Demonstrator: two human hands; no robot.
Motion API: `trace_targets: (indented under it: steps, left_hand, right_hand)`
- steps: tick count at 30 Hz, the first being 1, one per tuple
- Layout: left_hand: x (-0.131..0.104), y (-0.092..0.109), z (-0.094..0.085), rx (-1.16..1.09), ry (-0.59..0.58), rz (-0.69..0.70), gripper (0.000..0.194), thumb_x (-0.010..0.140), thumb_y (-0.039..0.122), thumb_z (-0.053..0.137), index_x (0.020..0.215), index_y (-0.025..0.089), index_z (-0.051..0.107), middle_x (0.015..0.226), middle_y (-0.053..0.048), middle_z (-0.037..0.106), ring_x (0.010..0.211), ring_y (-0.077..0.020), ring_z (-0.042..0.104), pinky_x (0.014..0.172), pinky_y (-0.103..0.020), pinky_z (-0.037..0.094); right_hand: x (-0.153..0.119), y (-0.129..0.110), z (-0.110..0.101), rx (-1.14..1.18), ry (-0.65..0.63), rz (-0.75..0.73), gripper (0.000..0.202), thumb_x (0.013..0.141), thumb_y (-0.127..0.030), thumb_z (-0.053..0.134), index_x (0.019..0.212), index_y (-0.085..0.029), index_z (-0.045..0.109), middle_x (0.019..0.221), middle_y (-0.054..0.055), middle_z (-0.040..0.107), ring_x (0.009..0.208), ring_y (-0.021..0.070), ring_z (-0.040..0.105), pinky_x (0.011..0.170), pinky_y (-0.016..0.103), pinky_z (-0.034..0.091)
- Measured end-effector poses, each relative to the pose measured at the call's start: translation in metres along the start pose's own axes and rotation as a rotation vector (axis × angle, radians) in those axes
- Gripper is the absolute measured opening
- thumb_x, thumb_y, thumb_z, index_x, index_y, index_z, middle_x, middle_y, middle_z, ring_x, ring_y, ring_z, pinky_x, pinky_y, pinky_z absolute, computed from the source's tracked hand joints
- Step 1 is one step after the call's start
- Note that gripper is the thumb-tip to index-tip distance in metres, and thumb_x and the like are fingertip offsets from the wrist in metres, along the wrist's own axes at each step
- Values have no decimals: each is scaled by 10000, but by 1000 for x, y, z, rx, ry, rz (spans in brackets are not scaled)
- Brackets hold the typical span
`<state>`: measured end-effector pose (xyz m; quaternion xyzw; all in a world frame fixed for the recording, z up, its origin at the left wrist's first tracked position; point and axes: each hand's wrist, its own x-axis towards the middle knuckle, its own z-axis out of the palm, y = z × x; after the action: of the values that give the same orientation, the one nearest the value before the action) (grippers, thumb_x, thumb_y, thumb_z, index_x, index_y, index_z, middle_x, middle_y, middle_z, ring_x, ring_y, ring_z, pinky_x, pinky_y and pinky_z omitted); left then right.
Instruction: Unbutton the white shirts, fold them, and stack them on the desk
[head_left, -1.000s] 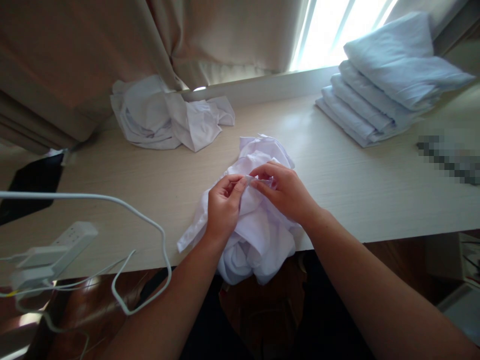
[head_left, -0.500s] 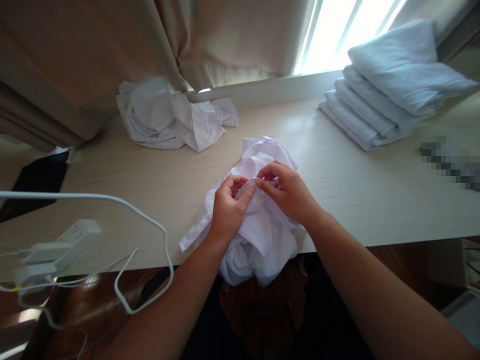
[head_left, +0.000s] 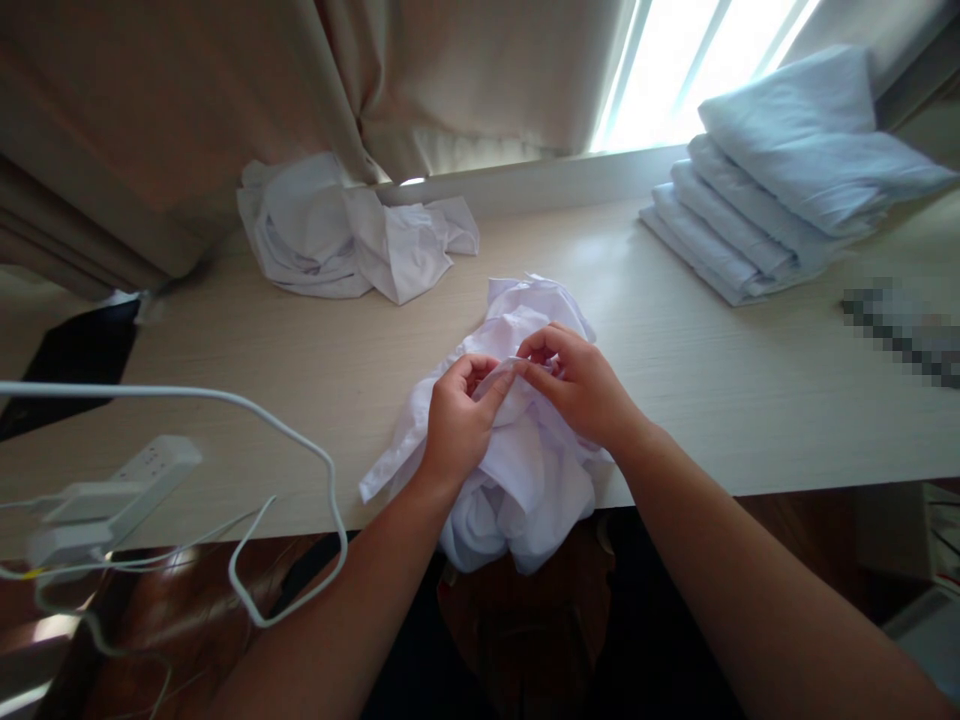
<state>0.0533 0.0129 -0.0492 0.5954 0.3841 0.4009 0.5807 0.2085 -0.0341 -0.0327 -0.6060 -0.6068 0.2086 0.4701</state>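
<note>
Beige curtains (head_left: 480,80) hang behind; a power strip (head_left: 154,470) (white) lies left.

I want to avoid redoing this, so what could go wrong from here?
The white cloth hangs partly off the table, so it might slip if the left hand and right hand let go. The white cable loops near the left forearm and could snag. The folded stack has a skewed top piece, so a bump might topple it.
</note>
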Motion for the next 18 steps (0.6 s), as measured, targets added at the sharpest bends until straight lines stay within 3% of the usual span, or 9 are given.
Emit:
trace_targets:
  steps: [18]
  left_hand:
    - [1, -7, -3, 60, -13, -8, 299, 811, 431, 702, 948, 170, 658, 924, -58, 692, 854, -171, 639, 771, -273, 499]
  right_hand:
    - [0, 4, 1, -29, -39, 25, 44, 888, -243, 607, 914, -209, 614, 873, 19, 578, 811, 168, 542, 716, 306, 432]
